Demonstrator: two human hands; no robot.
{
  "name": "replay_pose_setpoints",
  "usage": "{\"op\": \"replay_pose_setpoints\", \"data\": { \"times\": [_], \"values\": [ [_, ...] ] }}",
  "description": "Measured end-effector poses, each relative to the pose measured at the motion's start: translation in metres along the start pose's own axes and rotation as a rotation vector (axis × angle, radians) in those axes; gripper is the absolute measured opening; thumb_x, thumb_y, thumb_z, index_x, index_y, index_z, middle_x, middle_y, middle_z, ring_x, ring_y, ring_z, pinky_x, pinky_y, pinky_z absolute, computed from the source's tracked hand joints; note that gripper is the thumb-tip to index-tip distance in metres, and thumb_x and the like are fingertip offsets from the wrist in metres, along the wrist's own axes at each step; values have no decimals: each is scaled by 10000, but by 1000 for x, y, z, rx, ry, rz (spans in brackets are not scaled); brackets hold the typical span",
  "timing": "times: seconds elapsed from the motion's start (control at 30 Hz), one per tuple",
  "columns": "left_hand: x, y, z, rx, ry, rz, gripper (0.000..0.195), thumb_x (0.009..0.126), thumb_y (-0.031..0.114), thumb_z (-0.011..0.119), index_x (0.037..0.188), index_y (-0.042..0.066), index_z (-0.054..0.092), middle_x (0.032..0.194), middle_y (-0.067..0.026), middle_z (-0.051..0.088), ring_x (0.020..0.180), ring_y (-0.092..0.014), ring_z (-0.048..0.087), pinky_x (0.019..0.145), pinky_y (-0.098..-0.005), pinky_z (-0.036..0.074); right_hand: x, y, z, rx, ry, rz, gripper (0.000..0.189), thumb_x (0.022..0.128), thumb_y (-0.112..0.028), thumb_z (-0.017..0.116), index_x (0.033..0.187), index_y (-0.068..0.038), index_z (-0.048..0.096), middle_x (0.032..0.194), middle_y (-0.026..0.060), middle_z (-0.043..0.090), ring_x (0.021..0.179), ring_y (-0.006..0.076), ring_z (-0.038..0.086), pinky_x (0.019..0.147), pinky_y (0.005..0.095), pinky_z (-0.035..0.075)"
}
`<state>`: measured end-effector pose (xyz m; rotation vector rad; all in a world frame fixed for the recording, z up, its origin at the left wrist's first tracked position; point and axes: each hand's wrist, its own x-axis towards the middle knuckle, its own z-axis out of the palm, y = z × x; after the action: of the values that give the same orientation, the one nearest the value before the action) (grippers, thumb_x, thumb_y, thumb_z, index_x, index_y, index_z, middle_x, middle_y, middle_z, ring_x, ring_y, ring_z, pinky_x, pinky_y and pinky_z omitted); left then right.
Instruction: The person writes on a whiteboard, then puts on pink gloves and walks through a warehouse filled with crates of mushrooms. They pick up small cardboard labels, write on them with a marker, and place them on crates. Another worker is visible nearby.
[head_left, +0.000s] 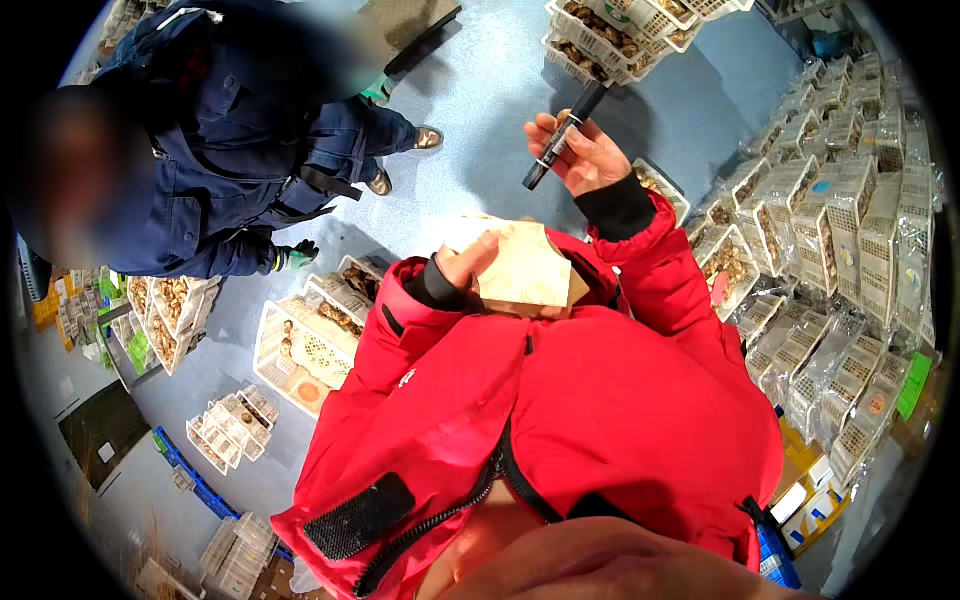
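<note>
My left hand grips a pad of pale yellow paper close to my chest, its thumb lying over the top. The upper sheets are bent and a loose edge sticks out at the right. Up and to the right, my right hand holds a black marker pen between thumb and fingers, slanted and apart from the pad. Both of the pen's ends look dark; whether a cap is on I cannot tell. I wear a red jacket with black cuffs.
A person in dark blue workwear and gloves stands at the left. White plastic crates of what look like mushrooms are stacked ahead. More crates stand on the floor at my left. Tall stacks of plastic-wrapped crates line the right side.
</note>
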<state>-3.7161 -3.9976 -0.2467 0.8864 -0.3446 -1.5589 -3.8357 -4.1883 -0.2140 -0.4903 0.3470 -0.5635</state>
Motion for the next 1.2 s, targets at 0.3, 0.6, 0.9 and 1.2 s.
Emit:
{"op": "replay_pose_setpoints", "data": {
  "times": [0.3,0.6,0.9,1.2],
  "values": [
    [16,24,-9,605,1,342,250,880,191,446,1038,12,521,925,-51,567,834,-141,539,743,-258,423,9,45,-15,-306,28,-1,240,851,-249,536,1017,-76,519,927,46,577,779,94,532,683,253,437],
    [40,8,6,126,-116,144,415,858,283,438,1143,-19,421,1050,-121,529,960,-213,522,839,-311,410,17,39,-6,-441,-62,214,217,828,-261,550,770,-53,573,764,41,582,693,113,532,662,263,421],
    [41,-5,4,-160,-147,-18,550,873,393,349,1212,-40,346,1129,-173,496,999,-294,528,875,-378,419,28,43,-16,-221,119,452,253,797,-323,561,737,-77,569,676,33,578,577,97,506,552,215,399],
    [39,1,15,-343,-167,-33,529,853,391,374,1200,-8,358,1134,-144,489,1017,-256,517,888,-368,407,26,43,-5,-337,52,462,309,802,-307,547,619,-64,496,676,53,569,597,108,509,587,239,409]
  ]
}}
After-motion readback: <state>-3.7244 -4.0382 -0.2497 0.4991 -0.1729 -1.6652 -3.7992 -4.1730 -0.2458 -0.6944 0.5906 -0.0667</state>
